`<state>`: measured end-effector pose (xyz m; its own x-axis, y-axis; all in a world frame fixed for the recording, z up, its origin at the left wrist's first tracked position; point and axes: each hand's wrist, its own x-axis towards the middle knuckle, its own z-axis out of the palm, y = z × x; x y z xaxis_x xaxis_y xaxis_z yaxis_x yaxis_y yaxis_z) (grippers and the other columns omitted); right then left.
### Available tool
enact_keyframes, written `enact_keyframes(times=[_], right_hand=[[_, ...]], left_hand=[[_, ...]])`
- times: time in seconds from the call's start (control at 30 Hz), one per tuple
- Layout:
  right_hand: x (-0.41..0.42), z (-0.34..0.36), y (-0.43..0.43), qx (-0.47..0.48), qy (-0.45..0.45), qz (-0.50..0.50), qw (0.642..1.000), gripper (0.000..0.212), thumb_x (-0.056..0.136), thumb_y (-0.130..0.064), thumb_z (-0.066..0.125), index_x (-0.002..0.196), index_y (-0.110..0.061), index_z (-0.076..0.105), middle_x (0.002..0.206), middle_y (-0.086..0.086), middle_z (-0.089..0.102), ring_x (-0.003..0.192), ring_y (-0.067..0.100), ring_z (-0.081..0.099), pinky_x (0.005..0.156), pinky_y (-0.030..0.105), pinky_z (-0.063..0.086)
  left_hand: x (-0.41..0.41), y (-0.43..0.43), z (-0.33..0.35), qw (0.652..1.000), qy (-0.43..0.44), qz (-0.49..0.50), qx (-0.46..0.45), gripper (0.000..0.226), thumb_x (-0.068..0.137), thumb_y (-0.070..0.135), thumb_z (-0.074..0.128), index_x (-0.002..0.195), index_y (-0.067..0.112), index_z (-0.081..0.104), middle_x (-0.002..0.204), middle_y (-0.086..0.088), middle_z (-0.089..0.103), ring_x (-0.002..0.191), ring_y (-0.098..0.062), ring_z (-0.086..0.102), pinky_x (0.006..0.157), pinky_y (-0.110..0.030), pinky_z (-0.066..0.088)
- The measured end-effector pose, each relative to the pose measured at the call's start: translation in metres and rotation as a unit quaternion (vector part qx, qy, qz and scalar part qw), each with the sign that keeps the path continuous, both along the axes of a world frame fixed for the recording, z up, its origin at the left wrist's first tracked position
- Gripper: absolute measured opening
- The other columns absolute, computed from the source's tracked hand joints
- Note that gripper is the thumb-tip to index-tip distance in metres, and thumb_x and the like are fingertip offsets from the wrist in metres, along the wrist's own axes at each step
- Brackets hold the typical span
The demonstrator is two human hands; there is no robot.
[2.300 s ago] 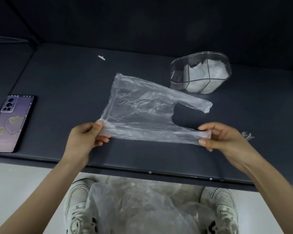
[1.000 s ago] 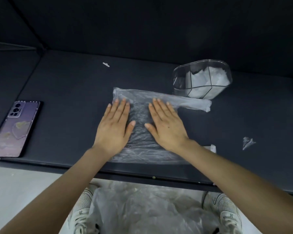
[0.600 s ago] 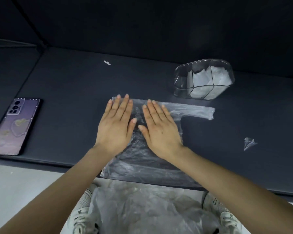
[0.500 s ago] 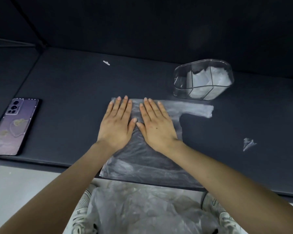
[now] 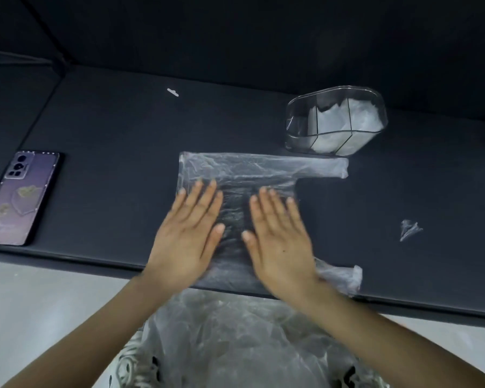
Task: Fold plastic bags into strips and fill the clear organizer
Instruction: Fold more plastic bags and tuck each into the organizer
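Head view: left hand [image 5: 188,236] and right hand [image 5: 280,239] press straight, slightly spread fingers [image 5: 205,197] flat on a crinkly translucent plastic bag [image 5: 249,169].

A dark charcoal matte tabletop [image 5: 109,130] spans the middle, its front edge running across the lower part. Behind it rises a plain dark back wall [image 5: 235,32]. Below lies a pale grey smooth floor [image 5: 39,303].

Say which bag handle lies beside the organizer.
The far handle, flat just before the clear organizer; the near handle sits crumpled at the table edge.
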<state>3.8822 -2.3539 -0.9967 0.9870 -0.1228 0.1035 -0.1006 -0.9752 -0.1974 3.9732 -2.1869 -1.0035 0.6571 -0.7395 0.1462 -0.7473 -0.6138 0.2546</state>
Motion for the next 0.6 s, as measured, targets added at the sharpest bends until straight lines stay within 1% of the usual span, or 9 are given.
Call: enact_keyframes(times=[0.07,0.1,0.2,0.3,0.33,0.4,0.5,0.57,0.6], right_hand=[[-0.004,-0.013,0.012,-0.013,0.031,0.049,0.998,0.058,0.1,-0.038,0.026,0.143,-0.001,0.041,0.151,0.016,0.035,0.142,0.029,0.032,0.114,0.049,0.019],[-0.006,-0.018,0.008,-0.019,0.047,0.053,0.997,0.059,0.101,-0.039,0.024,0.144,-0.003,0.038,0.153,0.015,0.033,0.143,0.028,0.03,0.114,0.049,0.018],[-0.023,-0.023,-0.023,-0.036,0.08,0.019,0.996,0.061,0.102,-0.043,0.014,0.148,-0.005,0.03,0.155,0.012,0.028,0.145,0.026,0.024,0.115,0.05,0.016],[-0.044,-0.019,-0.056,-0.052,0.073,-0.01,0.996,0.062,0.103,-0.046,0.011,0.148,-0.006,0.024,0.155,0.016,0.027,0.145,0.03,0.024,0.115,0.054,0.015],[-0.048,-0.016,-0.059,-0.047,0.053,0.008,0.997,0.063,0.103,-0.049,0.014,0.148,-0.007,0.027,0.154,0.018,0.029,0.144,0.033,0.026,0.115,0.056,0.016],[-0.05,-0.007,-0.05,-0.015,-0.011,0.094,0.995,0.064,0.099,-0.056,0.032,0.144,-0.012,0.043,0.15,0.018,0.037,0.14,0.034,0.033,0.115,0.057,0.019],[-0.044,0.001,-0.025,0.009,-0.038,0.221,0.974,0.063,0.08,-0.066,0.059,0.123,-0.02,0.065,0.138,0.006,0.055,0.129,0.026,0.047,0.11,0.047,0.031],[-0.041,-0.002,-0.018,0.011,-0.033,0.262,0.964,0.05,0.073,-0.057,0.07,0.109,-0.022,0.07,0.123,0.0,0.063,0.113,0.022,0.053,0.096,0.039,0.037],[-0.04,-0.004,-0.016,0.02,-0.04,0.269,0.962,0.041,0.073,-0.052,0.071,0.103,-0.023,0.072,0.116,-0.003,0.065,0.106,0.02,0.054,0.089,0.036,0.039]], left_hand=[[-0.013,0.01,-0.01,0.999,0.007,-0.027,0.04,0.056,0.106,0.037,0.017,0.147,0.003,0.031,0.156,-0.013,0.026,0.146,-0.028,0.022,0.118,-0.042,0.015],[-0.013,0.013,-0.015,0.998,0.012,-0.026,0.055,0.056,0.105,0.038,0.017,0.148,0.004,0.03,0.157,-0.013,0.024,0.147,-0.027,0.02,0.118,-0.042,0.014],[-0.011,0.014,-0.017,0.997,0.013,-0.012,0.072,0.056,0.104,0.039,0.02,0.15,0.009,0.026,0.158,-0.011,0.021,0.148,-0.025,0.015,0.12,-0.041,0.01],[-0.012,0.012,-0.017,0.997,0.009,-0.009,0.079,0.056,0.104,0.041,0.016,0.151,0.01,0.025,0.159,-0.01,0.021,0.148,-0.025,0.014,0.12,-0.039,0.009],[-0.013,0.013,-0.017,0.997,0.01,-0.012,0.08,0.057,0.105,0.041,0.015,0.151,0.01,0.025,0.159,-0.01,0.021,0.148,-0.025,0.014,0.12,-0.039,0.008],[-0.011,0.014,-0.017,0.997,0.02,-0.017,0.075,0.058,0.105,0.043,0.013,0.151,0.01,0.025,0.159,-0.011,0.02,0.148,-0.024,0.012,0.12,-0.039,0.007],[-0.007,0.015,-0.017,0.997,0.071,-0.016,0.029,0.062,0.103,0.051,0.014,0.151,0.013,0.024,0.159,-0.008,0.019,0.148,-0.016,0.008,0.12,-0.033,0.003],[-0.005,0.016,-0.015,0.991,0.131,-0.001,-0.035,0.066,0.1,0.059,0.016,0.149,0.016,0.025,0.158,-0.003,0.019,0.147,-0.008,0.006,0.12,-0.027,0.001],[-0.003,0.016,-0.013,0.984,0.163,0.001,-0.064,0.069,0.098,0.063,0.018,0.148,0.017,0.028,0.158,0.0,0.02,0.147,-0.005,0.007,0.12,-0.025,0.001]])
